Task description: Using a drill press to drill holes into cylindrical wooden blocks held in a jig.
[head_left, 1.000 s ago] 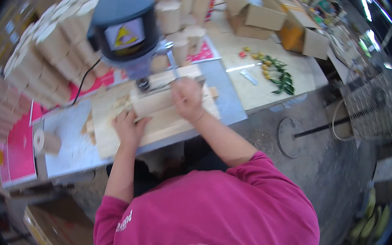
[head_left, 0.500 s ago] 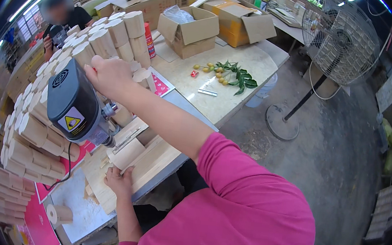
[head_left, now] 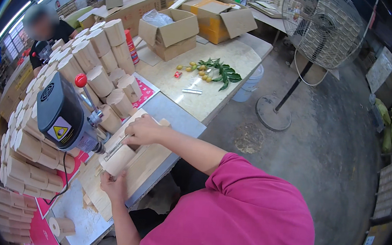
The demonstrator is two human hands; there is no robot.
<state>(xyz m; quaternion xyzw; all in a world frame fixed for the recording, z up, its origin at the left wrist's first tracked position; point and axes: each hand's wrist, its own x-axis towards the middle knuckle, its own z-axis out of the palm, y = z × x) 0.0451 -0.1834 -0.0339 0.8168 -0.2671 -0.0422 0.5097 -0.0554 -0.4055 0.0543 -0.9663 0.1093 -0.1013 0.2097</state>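
Workshop concrete is stretching away past a long bench (head_left: 217, 101), with a standing fan (head_left: 325, 28) well off its far end. At the bench's near edge, a pale wooden jig (head_left: 148, 165) is lying flat under a grey drill press (head_left: 65, 120) with a red knob. The left hand (head_left: 113, 186) is reaching up from below, fingers curled against the underside of a smooth, rounded wooden block (head_left: 118, 160) and gripping it beneath the drill. The right hand (head_left: 142, 130) is coming across with the arm bent, fingers half closed, pressing on the jig just beside the block. Stacks of similar wedge-shaped blocks (head_left: 92, 59) are leaning along the bench's left side, near open cardboard boxes (head_left: 172, 31).
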